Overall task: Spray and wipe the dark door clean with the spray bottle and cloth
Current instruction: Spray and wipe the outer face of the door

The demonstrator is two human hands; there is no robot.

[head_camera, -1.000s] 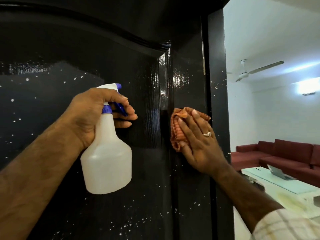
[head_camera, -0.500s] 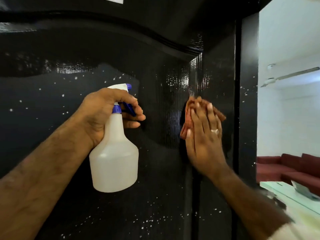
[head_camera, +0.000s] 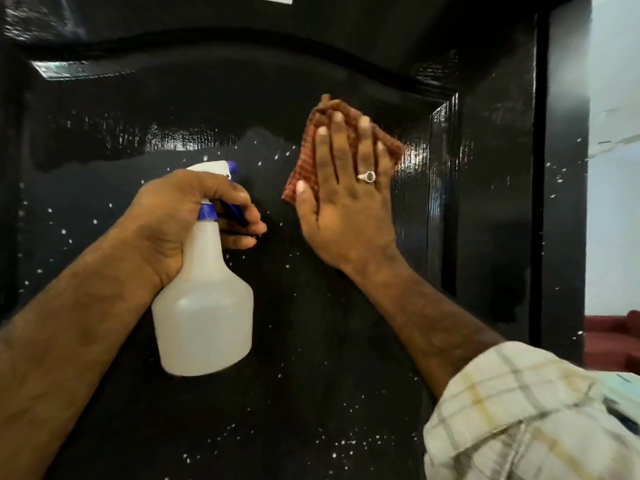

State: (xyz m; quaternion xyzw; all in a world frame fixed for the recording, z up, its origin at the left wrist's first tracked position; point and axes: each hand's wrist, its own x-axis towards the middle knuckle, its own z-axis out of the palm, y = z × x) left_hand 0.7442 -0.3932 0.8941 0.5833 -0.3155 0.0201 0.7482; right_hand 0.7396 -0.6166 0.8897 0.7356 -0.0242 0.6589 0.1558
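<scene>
The dark door point(head_camera: 311, 323) fills almost the whole view, its recessed centre panel bounded above by a curved raised moulding and on the right by a vertical raised edge; beyond that edge run a flat stile and the door's outer edge, past which a pale wall point(head_camera: 613, 133) and a strip of dark red sofa point(head_camera: 609, 337) show. Within the panel, bare glossy surface lies above and to the left of the hands and also below them. The right hand point(head_camera: 346, 209) lies flat and open against the panel with fingers spread upward, pressing the cloth point(head_camera: 304, 168) to the door; the cloth sits under the fingers and palm, sticking out above the fingertips and on both sides, well inside the panel and short of its right edge. The left hand point(head_camera: 180, 220) is closed around the neck of the spray bottle point(head_camera: 204, 306), fingers curled at the blue trigger, the nozzle towards the door and just left of the cloth; the bottle body hangs below the fist, close in front of the panel. The cloth is a crumpled reddish-brown ribbed fabric. The bottle is translucent white with a blue collar. The door is black and shiny, speckled with white droplets across the lower and left panel, with a smoother sheen in a band above. A ring point(head_camera: 367, 176) sits on the right hand, and a checked sleeve point(head_camera: 519, 410) covers that forearm.
</scene>
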